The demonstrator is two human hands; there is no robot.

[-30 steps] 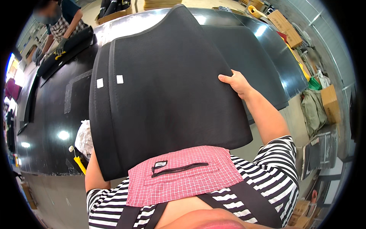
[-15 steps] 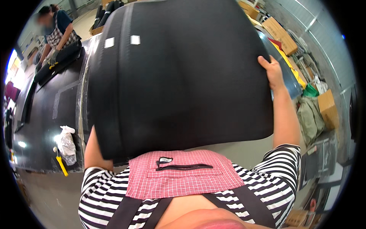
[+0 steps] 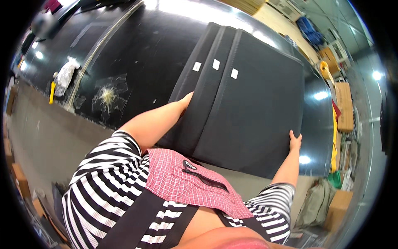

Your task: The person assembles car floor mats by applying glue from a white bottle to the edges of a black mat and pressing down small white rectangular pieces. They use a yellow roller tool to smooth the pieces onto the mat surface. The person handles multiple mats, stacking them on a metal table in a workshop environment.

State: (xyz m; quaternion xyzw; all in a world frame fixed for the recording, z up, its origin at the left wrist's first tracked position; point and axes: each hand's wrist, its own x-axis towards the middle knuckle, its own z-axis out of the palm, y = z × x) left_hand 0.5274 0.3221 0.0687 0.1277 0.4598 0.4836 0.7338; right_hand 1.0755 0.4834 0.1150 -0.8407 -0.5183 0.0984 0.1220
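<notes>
Right fingers (image 3: 291, 133) pinch broad black rubbery sheet (image 3: 257, 99) edgewise, I judge for flatness; left hand (image 3: 186, 101): fingers hidden, can't tell.

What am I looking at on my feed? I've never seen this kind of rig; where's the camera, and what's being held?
There is no robot here: these are a person's bare hands, seen from a fisheye camera worn on the head, looking down, so straight edges bend. The right hand grips the right edge of a black sheet. The left hand is partly hidden at its left side. Three white labels show. On the dark table, at far left, lie a yellow-handled tool and a crumpled, whitish bundle.
</notes>
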